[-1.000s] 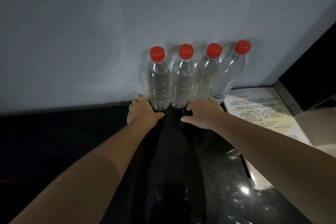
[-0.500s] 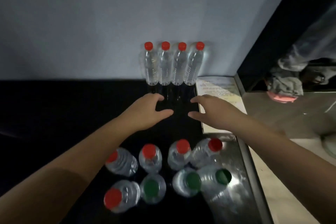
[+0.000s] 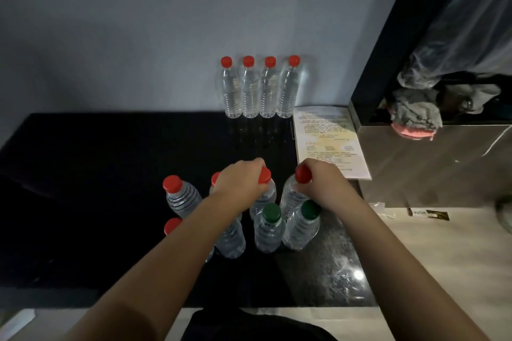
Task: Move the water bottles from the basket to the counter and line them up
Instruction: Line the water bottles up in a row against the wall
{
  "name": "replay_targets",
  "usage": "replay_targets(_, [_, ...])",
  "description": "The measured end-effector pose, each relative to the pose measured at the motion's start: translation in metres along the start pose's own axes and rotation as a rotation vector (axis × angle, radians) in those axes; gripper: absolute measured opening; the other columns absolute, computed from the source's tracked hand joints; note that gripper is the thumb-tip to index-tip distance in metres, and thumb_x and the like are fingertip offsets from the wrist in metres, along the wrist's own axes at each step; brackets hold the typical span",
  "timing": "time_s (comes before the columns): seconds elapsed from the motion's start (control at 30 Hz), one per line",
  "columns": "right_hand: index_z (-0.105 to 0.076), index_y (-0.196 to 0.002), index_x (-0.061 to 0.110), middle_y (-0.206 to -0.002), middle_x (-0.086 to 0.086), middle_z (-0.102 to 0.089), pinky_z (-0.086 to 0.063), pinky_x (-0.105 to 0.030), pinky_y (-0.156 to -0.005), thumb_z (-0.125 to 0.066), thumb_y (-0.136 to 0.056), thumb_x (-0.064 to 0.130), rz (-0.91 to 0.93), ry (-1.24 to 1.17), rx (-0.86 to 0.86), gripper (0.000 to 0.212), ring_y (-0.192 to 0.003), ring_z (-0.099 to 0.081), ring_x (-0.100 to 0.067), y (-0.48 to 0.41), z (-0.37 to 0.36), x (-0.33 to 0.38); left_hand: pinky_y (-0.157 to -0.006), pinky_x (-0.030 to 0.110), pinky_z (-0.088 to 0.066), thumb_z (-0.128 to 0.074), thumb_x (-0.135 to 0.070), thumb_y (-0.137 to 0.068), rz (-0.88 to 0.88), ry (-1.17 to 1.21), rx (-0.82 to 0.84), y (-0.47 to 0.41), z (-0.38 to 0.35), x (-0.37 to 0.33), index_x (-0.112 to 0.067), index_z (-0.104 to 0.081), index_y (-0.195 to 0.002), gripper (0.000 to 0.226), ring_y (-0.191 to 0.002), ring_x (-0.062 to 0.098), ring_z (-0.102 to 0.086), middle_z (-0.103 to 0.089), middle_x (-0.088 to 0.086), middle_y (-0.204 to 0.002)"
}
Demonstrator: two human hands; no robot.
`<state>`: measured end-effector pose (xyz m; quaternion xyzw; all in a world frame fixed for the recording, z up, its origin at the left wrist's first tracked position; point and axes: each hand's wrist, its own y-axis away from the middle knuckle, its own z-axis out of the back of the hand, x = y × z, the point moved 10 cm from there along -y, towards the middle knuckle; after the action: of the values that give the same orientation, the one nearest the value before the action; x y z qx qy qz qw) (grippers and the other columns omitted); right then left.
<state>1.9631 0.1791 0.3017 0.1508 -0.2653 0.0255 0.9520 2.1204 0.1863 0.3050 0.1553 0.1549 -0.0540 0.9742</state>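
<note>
4 red-capped bottles [image 3: 260, 88] stand in a touching row on the dark surface [image 3: 110, 163], backed against the wall [image 3: 166, 36], likely to keep the line straight. A printed sheet [image 3: 329, 141] lies just right of that row. Nearer you than the row waits a cluster of bottles [image 3: 270, 230], with red and green caps; the basket is too dark to make out. Your left hand [image 3: 238, 183] curls round the neck of 1 red-capped bottle [image 3: 265, 196]. Your right hand [image 3: 324, 185] grips a second bottle [image 3: 291, 198] just beside it. Both grips sit high, probably because the packed bodies leave no room lower. Extend the row leftward, since the sheet blocks its right.
</note>
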Motion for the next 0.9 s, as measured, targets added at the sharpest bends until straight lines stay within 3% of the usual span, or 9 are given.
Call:
replay_targets(0.2, [-0.063, -0.107, 0.015, -0.096, -0.002, -0.063, -0.040, -0.027, -0.071, -0.071, -0.083, 0.025, 0.000, 0.012, -0.041, 0.027, -0.084, -0.054, -0.017, -0.005, 0.008, 0.001, -0.077, 0.038, -0.048, -0.061, -0.036, -0.089, -0.035, 0.004, -0.065, -0.006, 0.010, 0.000, -0.021, -0.054, -0.109, 0.027, -0.092, 0.022, -0.056, -0.063, 0.002, -0.098])
replay_targets(0.33, [-0.067, -0.101, 0.014, -0.086, 0.000, -0.062, -0.040, -0.027, -0.067, -0.067, -0.083, 0.022, 0.040, 0.012, -0.076, 0.019, -0.082, -0.057, -0.018, -0.021, 0.017, 0.024, -0.078, 0.042, -0.053, -0.064, -0.039, -0.086, -0.021, 0.074, -0.137, -0.017, 0.044, 0.014, -0.020, -0.056, -0.103, 0.027, -0.085, 0.022, -0.061, -0.063, 0.001, -0.093])
replay_targets(0.43, [-0.069, -0.100, 0.014, -0.088, -0.002, -0.067, -0.044, -0.028, -0.068, -0.069, -0.081, 0.022, 0.069, 0.011, -0.101, 0.020, -0.080, -0.058, -0.018, -0.041, 0.021, 0.050, -0.074, 0.040, -0.052, -0.066, -0.041, -0.085, -0.027, 0.128, -0.196, -0.028, 0.078, 0.034, -0.016, -0.054, -0.097, 0.030, -0.081, 0.021, -0.061, -0.061, 0.002, -0.089])
replay_targets(0.6, [-0.066, -0.106, 0.015, -0.097, -0.005, -0.068, -0.044, -0.029, -0.070, -0.068, -0.085, 0.021, 0.066, 0.036, -0.149, 0.022, -0.083, -0.058, -0.019, -0.092, 0.016, 0.095, -0.064, 0.029, -0.037, -0.070, -0.044, -0.082, -0.009, 0.231, -0.260, -0.048, 0.118, 0.090, -0.019, -0.050, -0.090, 0.033, -0.075, 0.015, -0.054, -0.054, -0.004, -0.081])
replay_targets(0.9, [-0.058, -0.088, 0.015, -0.083, 0.001, -0.060, -0.039, -0.023, -0.060, -0.071, -0.083, 0.025, 0.085, -0.031, -0.182, 0.017, -0.073, -0.055, -0.012, -0.164, -0.025, 0.183, -0.073, 0.037, -0.050, -0.066, -0.038, -0.086, 0.056, 0.197, -0.245, -0.094, 0.136, 0.191, -0.013, -0.053, -0.105, 0.034, -0.084, 0.023, -0.061, -0.060, 0.004, -0.092])
